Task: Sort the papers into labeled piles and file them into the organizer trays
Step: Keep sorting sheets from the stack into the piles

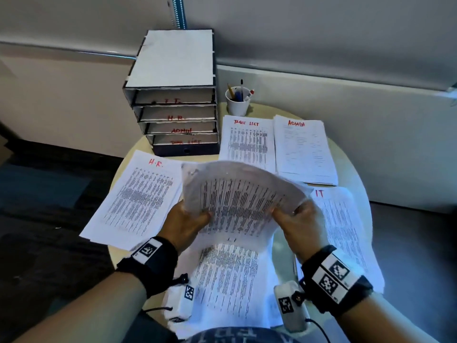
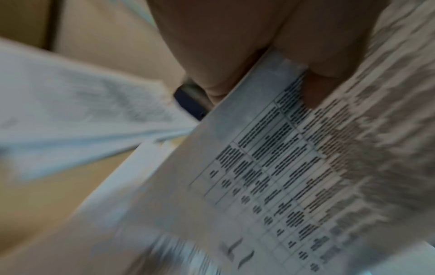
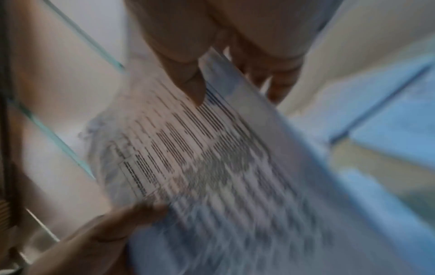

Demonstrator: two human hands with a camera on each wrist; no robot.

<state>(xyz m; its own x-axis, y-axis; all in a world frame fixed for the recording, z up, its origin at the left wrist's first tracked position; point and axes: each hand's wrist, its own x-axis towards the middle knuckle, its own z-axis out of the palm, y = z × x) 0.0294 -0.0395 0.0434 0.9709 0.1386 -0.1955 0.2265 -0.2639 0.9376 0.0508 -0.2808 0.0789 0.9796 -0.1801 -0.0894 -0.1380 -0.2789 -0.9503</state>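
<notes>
Both hands hold a bowed sheaf of printed papers (image 1: 237,194) above the round table (image 1: 346,154). My left hand (image 1: 190,219) grips its left edge, thumb on top; my right hand (image 1: 294,216) pinches its right edge. The wrist views show the same printed sheets (image 2: 282,167) (image 3: 200,158), blurred, with thumbs on them. Four piles lie on the table: H.R. (image 1: 138,196) at left, TASKS LIST (image 1: 247,142), ADMIN (image 1: 304,149) and IT (image 1: 346,226) at right. More printed papers (image 1: 230,276) lie under my wrists. The organizer (image 1: 175,100) stands at the back with trays labeled IT, H.R., ADMIN and a fourth.
A white cup of pens (image 1: 238,100) stands right of the organizer. A wall (image 1: 321,58) runs close behind the table. Dark floor (image 1: 49,194) lies to the left. Wrist cameras with cables hang below both wrists.
</notes>
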